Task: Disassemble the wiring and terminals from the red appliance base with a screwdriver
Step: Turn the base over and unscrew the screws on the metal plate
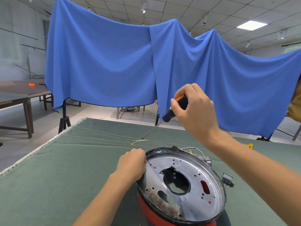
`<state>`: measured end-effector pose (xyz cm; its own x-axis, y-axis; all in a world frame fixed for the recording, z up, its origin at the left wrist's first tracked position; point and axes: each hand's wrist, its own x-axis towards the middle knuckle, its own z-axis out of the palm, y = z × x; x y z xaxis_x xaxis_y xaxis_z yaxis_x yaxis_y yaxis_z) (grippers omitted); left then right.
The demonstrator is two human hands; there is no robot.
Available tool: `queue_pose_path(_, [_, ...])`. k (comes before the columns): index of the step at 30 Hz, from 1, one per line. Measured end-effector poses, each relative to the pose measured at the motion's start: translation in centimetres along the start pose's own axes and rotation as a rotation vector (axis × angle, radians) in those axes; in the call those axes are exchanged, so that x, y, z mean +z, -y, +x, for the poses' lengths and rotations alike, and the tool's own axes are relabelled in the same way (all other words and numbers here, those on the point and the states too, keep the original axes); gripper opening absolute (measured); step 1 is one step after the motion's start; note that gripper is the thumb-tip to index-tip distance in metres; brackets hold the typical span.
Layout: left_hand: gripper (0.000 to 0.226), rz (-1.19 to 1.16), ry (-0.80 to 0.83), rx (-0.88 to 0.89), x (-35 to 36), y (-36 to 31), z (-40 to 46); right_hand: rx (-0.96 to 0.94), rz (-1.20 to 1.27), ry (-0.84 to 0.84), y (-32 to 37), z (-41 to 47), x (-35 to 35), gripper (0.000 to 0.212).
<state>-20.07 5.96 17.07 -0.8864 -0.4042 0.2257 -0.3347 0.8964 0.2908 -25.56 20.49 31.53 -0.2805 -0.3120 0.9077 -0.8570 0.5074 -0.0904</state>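
We have the right hand (193, 108) clamped on the screwdriver (176, 107), shaft slanting down-left away from the red base (156, 214), whose remaining wiring (192, 151) sits on the far rim below that hand, left hand (132, 163) gripping the near-left rim.

Red appliance base (152, 214) cut off by the bottom edge, its red wall mostly hidden under the metal plate (184, 190). Left hand (132, 163) fingertips hidden over the rim. Screwdriver (175, 110) handle partly covered by the right hand (193, 111), shaft blurred, tip too small to tell. Terminals on the loose wires (140, 141) too small to tell. Bench (48, 176) cut off left and below.
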Motion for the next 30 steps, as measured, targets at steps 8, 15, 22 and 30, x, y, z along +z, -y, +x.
queue_pose_path(8, [0.014, -0.227, -0.151, 0.023, 0.1, 0.2, 0.4, 0.103, 0.203, 0.024, -1.4, -7.3, 3.4, 0.024])
queue_pose_path(15, [0.008, -0.597, -0.343, -0.111, 0.0, 1.0, 1.0, 0.203, 0.292, 0.157, -2.0, -11.3, 4.6, 0.031])
queue_pose_path(22, [0.013, -1.265, -0.269, -0.351, -0.4, 2.3, 1.3, 0.412, 0.319, 0.548, -2.3, -12.9, 5.9, 0.029])
queue_pose_path(30, [0.015, -1.251, -0.168, -0.549, 2.6, 3.6, 1.1, 0.592, 0.16, 0.866, -2.7, -13.5, 7.0, 0.023])
